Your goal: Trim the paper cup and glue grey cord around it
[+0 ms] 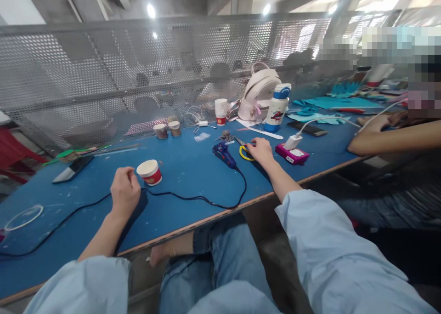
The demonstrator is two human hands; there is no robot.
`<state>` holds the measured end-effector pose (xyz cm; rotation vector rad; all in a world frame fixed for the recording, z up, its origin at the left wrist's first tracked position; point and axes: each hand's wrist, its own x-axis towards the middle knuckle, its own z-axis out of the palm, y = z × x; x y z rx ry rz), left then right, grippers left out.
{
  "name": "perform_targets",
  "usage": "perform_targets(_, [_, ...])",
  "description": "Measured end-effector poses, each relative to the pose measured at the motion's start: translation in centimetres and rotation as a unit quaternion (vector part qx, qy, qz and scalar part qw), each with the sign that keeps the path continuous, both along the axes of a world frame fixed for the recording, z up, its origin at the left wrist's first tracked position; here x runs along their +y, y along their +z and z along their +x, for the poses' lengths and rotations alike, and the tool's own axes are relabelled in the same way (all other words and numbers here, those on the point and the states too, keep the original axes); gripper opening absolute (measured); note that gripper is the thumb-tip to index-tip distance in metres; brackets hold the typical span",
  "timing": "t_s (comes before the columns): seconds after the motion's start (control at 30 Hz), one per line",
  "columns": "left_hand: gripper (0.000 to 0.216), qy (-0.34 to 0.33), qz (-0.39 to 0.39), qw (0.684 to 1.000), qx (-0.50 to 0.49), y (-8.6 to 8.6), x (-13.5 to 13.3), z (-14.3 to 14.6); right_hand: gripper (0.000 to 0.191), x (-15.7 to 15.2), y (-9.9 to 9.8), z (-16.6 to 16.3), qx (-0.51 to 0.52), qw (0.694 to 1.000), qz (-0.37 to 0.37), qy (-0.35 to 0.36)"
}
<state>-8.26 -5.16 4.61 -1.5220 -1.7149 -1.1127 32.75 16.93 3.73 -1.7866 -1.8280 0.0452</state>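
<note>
**Right hand at the scissors, left hand beside the paper cup!**

Biggest thing in view: the mesh screen (113, 65), running right across the back. In front of it stretches the long blue table (186, 167), and this is where the action is. Off to the right, a co-worker's forearm (403, 132) rests along the table edge, near some bright blue sheets (344, 103).

Up against the screen sits a pale backpack (258, 93), with a white-and-blue bottle (276, 109) upright just in front of it.

Now the hands! The left hand (126, 189) is above the near side of the table, fingers curled in narrow; whether anything is pinched there, I cannot tell. The right hand (261, 151) is out over the scissors (241, 154), fingers at the yellow handle; how firmly they close on it, I cannot tell.

Just left of those scissors lies the blue glue gun (224, 155), its black cord (186, 198) looping towards the near edge and off leftwards. Behind it, a stack of cups (221, 111). To the right of the right hand, a charger (292, 141) on a magenta packet (282, 153).

And the small stuff: one red-and-white paper cup (151, 176), upright just beside the left hand, then two little tubs (175, 128) further back.
</note>
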Motion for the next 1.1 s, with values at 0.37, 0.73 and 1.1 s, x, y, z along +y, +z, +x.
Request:
perform_targets(0.37, [0.024,-0.129,-0.099,0.970,0.183,2.0,0.5,-0.5,0.020,0.5,-0.9,0.9,0.086,0.995,0.058,0.008])
perform_targets(0.73, [0.023,-0.162,-0.150,0.966,0.136,0.5,0.4,-1.3,0.015,-0.9,0.7,1.0,0.198,0.967,0.161,0.017])
perform_targets(1.1, [0.017,-0.247,-0.152,0.955,0.063,3.2,1.0,1.3,0.015,-6.3,11.5,-3.5,0.220,0.894,0.322,0.221])
